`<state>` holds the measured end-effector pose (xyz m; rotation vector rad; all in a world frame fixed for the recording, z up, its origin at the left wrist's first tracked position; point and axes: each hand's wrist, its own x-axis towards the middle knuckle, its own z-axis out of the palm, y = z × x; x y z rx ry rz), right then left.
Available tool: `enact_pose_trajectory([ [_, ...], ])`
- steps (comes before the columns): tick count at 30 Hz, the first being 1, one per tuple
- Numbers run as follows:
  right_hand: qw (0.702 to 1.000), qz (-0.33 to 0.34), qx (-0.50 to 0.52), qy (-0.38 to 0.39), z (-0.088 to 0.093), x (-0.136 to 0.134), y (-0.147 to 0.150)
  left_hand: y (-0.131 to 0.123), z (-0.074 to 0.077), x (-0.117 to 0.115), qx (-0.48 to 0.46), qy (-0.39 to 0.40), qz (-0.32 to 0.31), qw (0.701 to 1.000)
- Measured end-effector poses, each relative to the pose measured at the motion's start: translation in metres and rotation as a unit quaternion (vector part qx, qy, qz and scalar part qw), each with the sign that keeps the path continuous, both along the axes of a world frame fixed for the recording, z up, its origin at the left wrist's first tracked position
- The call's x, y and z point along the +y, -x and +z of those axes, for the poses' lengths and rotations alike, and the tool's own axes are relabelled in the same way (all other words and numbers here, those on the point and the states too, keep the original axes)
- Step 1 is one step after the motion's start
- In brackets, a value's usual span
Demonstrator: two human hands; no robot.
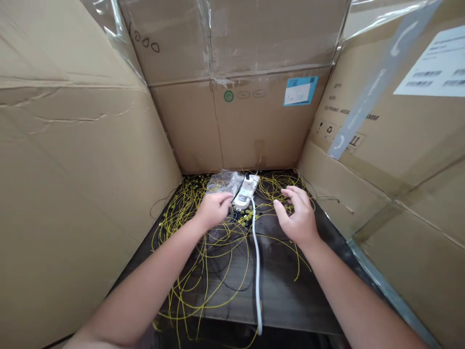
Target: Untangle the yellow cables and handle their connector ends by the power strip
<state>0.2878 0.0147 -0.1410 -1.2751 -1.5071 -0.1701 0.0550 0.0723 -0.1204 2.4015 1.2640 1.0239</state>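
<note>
Left hand [213, 211]: fingers curled, thumb drawn toward the fingertips, just beside a thin black cord [238, 189] near the white oblong power strip [247, 191]. Whether this grip pinches the cord, a wire or nothing cannot be told. Right hand [298, 219]: grip open, thumb and fingers apart, nothing visibly held; it hangs near the right-hand portion of the thin yellow plastic-coated wires [181, 213].

Location: the wires lie loose and tangled on the dark brown wood-look table [279, 291], most of them to the left, with several loops reaching past the near edge. Small black and yellow pieces [244, 217] lie by the near end of the power strip, and a thick white cable [257, 261] runs from there to the near edge. A crumpled clear plastic bag [224, 180] lies to the left of the strip.

Judgement: the step in hand appears to be handling single wires from the tangle. The next move calls for a fine pinch on 1 strand, clear of the white cable.
</note>
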Motion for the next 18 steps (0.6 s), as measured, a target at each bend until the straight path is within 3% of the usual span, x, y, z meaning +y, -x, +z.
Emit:
enact_pose_trajectory([
  [2, 0.998, 0.029, 0.057, 0.023, -0.002, -0.002, 0.000, 0.026, 0.010, 0.012, -0.098, 0.005, 0.099, 0.990],
  [4, 0.993, 0.057, 0.089, 0.056, -0.003, -0.006, 0.002, 0.056, 0.016, 0.029, -0.126, 0.012, 0.199, 0.972],
  [8, 0.991, 0.088, 0.063, 0.083, -0.004, -0.016, 0.008, 0.105, 0.016, 0.063, -0.037, 0.081, 0.327, 0.941],
  [12, 0.993, 0.099, 0.023, 0.065, -0.006, -0.018, 0.012, 0.123, 0.005, 0.079, 0.068, 0.167, 0.313, 0.932],
  [18, 0.993, 0.096, 0.008, 0.074, -0.007, -0.015, 0.013, 0.115, -0.013, 0.087, 0.138, 0.208, 0.275, 0.928],
])
